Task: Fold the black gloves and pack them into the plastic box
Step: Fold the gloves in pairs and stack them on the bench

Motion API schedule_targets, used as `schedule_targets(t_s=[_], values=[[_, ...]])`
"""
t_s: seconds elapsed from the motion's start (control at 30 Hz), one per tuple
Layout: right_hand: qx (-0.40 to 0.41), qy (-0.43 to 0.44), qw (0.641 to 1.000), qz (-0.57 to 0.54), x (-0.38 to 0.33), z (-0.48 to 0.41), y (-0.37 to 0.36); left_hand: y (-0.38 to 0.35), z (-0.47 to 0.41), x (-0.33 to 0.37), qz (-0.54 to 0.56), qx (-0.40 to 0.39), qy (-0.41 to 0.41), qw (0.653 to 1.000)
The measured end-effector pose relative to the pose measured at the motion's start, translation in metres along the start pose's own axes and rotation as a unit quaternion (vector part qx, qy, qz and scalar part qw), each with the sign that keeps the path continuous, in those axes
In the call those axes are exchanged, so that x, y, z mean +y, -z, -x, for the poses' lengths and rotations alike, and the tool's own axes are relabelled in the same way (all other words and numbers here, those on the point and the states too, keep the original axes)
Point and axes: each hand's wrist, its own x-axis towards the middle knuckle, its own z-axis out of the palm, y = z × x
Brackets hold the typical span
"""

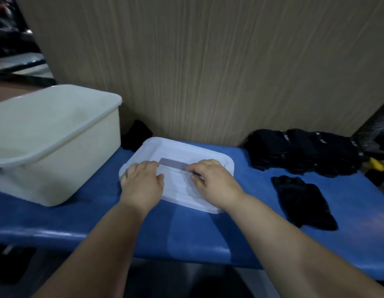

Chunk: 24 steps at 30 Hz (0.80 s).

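Gloves [302, 151]: black, stacked in a pile at the far right of the counter [186, 233], against the rear panel [208, 72]; none is in the box.
Single glove [302, 198]: black, lying flat on the counter in front of the pile, apart from it and well right of the lid.
Box [79, 160]: white plastic, open at the top, standing on the left of the counter; nothing is visible inside.
Lid [186, 150]: white, lying flat on the counter just right of the box, with a grey strip [173, 164] across its top.
Left hand [141, 183]: on the left part of the lid; fingers [133, 168] bent over the lid's left rim, holding it.
Right hand [214, 181]: on the right part of the lid; fingers [199, 166] curled down at the right end of the strip. Whether they pinch anything cannot be told.
Black cloth item [137, 134]: behind the lid, between the box and the panel; too dark to identify.
Yellow object [378, 164]: at the right edge, beside the pile; partly hidden.
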Motion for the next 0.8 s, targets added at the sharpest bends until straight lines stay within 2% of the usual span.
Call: schedule_targets(t_s=[0.23, 0.37, 0.67, 0.8], values=[[-0.003, -0.018, 1.000, 0.011, -0.035, -0.068, -0.032, 0.010, -0.015, -0.030, 0.009, 0.021, 0.039, 0.999], [0.006, -0.024, 1.000, 0.014, -0.049, -0.100, -0.043, 0.012, -0.022, -0.044, 0.039, 0.008, 0.067, 0.997], [0.045, -0.093, 0.993, -0.051, -0.065, -0.152, -0.061, 0.011, -0.033, -0.061, 0.081, 0.013, 0.095, 0.992], [0.018, -0.109, 0.992, -0.068, -0.070, -0.172, -0.063, 0.010, -0.035, -0.061, 0.085, 0.014, 0.099, 0.991]])
